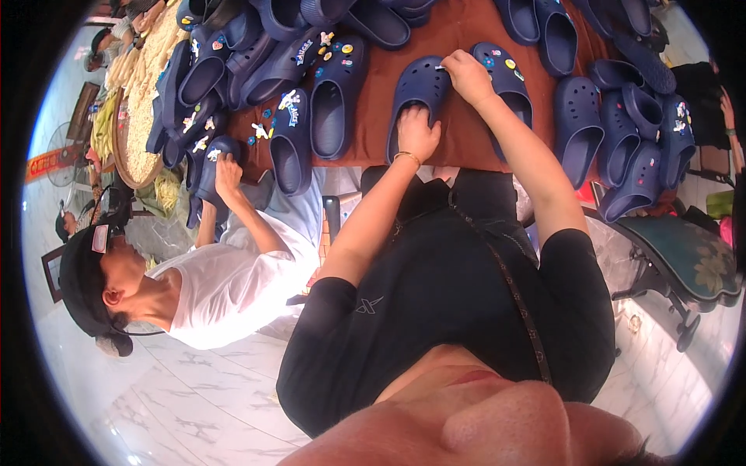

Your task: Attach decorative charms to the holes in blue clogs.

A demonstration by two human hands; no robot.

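A navy blue clog [418, 78] with round holes in its upper lies on the brown-covered table in front of me. My left hand [420, 133] reaches into its foot opening, with the fingers partly hidden inside and the thumb by the rim. At the right edge of its upper, my right hand [469, 78] pinches a small whitish piece [440, 67], too small to make out clearly. Just right of it lies a matching clog [509, 89] with colourful charms on its upper, partly behind my right forearm.
Many navy clogs crowd the brown-covered table [458, 31]. Loose charms [260, 131] lie at left. A co-worker in a white shirt [241, 287] handles another clog [220, 155]. A round tray of pale pieces [142, 132] stands far left; a chair [676, 252] stands right.
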